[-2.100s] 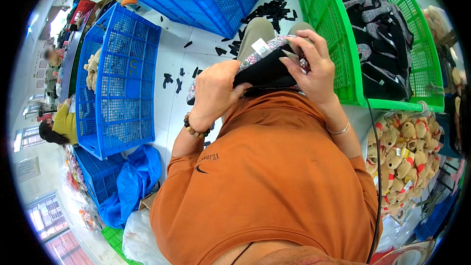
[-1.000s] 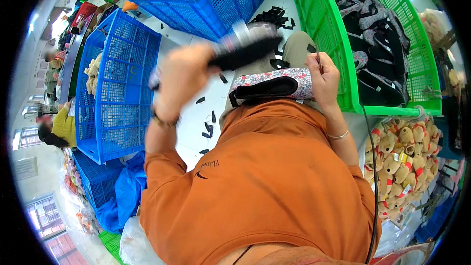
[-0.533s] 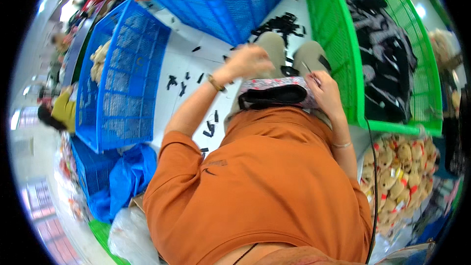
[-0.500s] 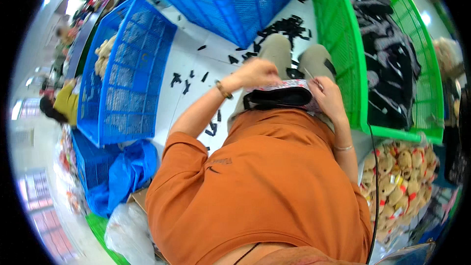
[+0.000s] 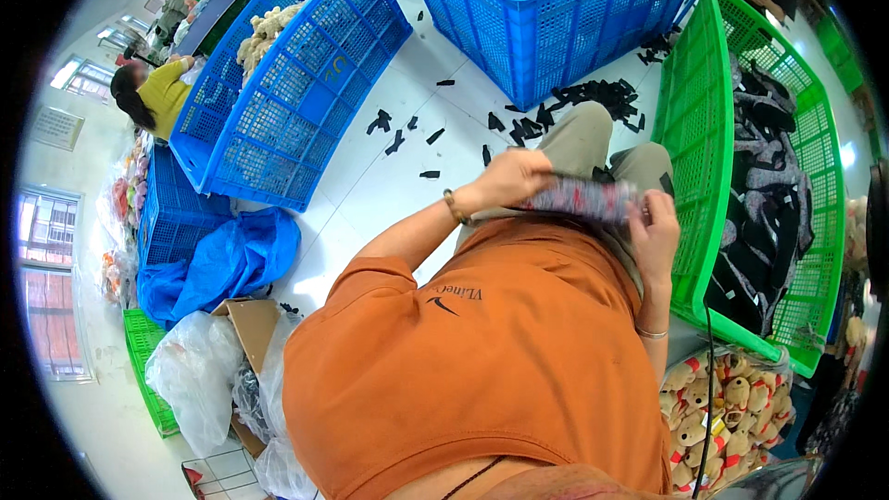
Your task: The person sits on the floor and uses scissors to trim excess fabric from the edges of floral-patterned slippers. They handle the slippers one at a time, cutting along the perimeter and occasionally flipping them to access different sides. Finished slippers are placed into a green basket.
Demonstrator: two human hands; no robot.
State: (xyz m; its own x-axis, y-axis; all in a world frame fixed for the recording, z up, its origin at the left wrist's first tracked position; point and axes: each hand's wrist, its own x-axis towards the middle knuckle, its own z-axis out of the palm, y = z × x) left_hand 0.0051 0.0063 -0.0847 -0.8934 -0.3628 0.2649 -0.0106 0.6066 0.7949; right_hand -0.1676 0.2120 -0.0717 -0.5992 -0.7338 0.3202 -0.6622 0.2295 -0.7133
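Over my lap a grey, red-speckled fabric piece (image 5: 582,199) is stretched between my two hands, blurred by motion. My left hand (image 5: 512,180) closes on its left end, the fingers curled. At the right end, my right hand (image 5: 656,230) pinches the edge between thumb and fingers. Whether a small tool is also in the right hand cannot be made out. Below the fabric are my knees in khaki trousers (image 5: 579,141). Small black scraps (image 5: 593,97) lie heaped on the floor just past my knees.
A green crate (image 5: 690,167) of black and grey fabric pieces stands close on my right. Blue crates (image 5: 574,42) (image 5: 306,102) stand ahead and to the left. Plush toys (image 5: 727,407) fill a bag at lower right. Plastic bags (image 5: 194,366) lie at left. Other people are farther off.
The fabric piece has turned so its patterned side shows instead of its black opening. The thin metal tool seen at my right hand no longer shows. My view has shifted left.
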